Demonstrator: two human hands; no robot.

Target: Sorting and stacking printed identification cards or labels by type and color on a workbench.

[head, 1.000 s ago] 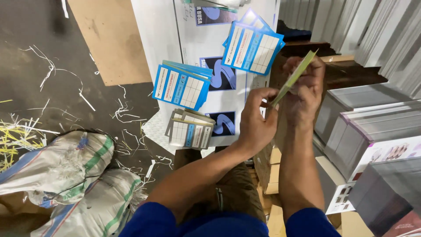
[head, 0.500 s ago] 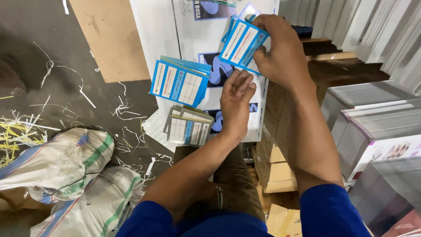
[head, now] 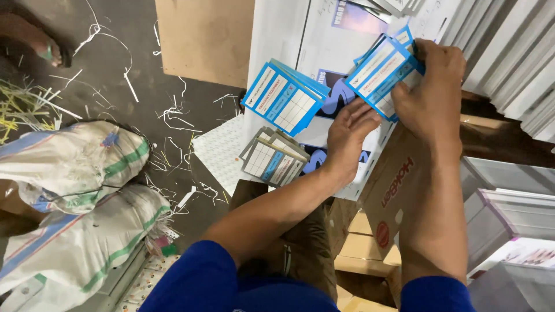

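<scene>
The right hand [head: 430,95] is pinching the fanned stack of blue-bordered printed cards [head: 381,72] at its right end, long axis slanting up-right, while the left hand [head: 347,136], fingers loosely spread, is touching its lower edge.

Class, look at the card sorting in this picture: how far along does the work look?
Looks done: a fanned blue-edged stack and a smaller grey stack lie on the white sheet, untouched. In hand: the right hand lies over the far-right blue stack, while the left hand rests flat at its lower edge. Left: this stack sits askew, not squared. Whether more cards wait cannot be told.
</scene>
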